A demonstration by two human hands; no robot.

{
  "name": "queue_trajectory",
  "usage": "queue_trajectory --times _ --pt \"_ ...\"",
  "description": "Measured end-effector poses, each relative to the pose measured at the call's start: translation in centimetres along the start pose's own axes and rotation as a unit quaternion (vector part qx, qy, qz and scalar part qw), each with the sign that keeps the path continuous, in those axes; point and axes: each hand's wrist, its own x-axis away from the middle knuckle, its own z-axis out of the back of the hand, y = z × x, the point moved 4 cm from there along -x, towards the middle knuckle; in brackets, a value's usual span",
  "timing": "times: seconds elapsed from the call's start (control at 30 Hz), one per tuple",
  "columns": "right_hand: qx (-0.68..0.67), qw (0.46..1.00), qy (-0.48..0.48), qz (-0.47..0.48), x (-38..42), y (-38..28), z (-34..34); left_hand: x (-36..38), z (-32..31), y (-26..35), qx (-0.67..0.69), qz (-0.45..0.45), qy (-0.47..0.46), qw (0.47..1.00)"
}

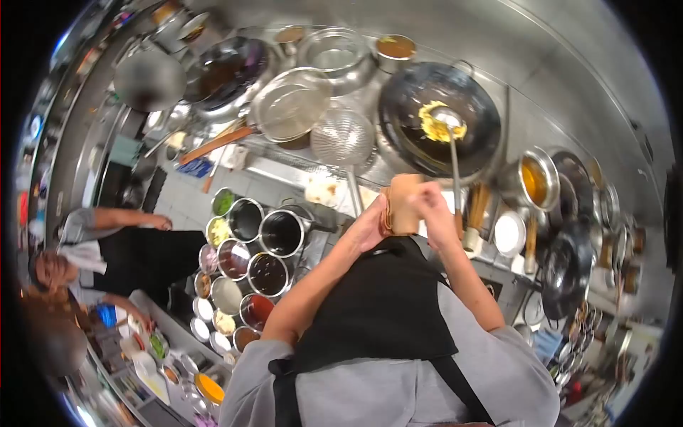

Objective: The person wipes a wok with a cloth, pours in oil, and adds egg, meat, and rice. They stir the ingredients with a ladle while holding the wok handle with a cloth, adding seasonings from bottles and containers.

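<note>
Left grip (370,228) clamps one tan rectangular object (405,204); right grip (435,213) at its 3 o'clock, blurred, can't tell if closed. One black round metal wok (477,117), 1 o'clock.

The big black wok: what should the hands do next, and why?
Perhaps the right hand should take the ladle: it sits unheld in the wok, its bowl amid yellow food, while the left hand holds the tan item.
</note>
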Motion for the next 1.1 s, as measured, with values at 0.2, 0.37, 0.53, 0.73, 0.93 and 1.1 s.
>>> queue_trajectory --times 0.2,0.37,0.53,0.73,0.93,1.1 --pt "0.425 0.879 0.177 0.121 -1.5 -0.2 7.5 -1.5 3.3 -1.4 -0.236 0.009 0.099 0.966" --pt "0.233 0.940 0.152 -0.197 -1.9 6.9 14.8 -1.0 4.6 -1.1 -0.232 -0.004 0.085 0.969" --pt "0.139 0.966 0.155 -0.152 -5.0 3.0 13.2 0.1 4.6 -1.1 -0.123 0.084 0.079 0.986" --pt "0.224 0.951 0.128 -0.172 -3.1 3.7 14.8 0.0 5.5 -1.6 -0.082 0.090 0.097 0.988" --pt "0.258 0.945 0.065 -0.189 5.1 0.2 11.3 0.3 5.3 -1.6 -0.199 0.072 0.084 0.974" --pt "0.127 0.956 0.061 -0.256 3.5 1.7 11.9 -0.8 4.4 -2.1 -0.214 0.072 0.107 0.968"
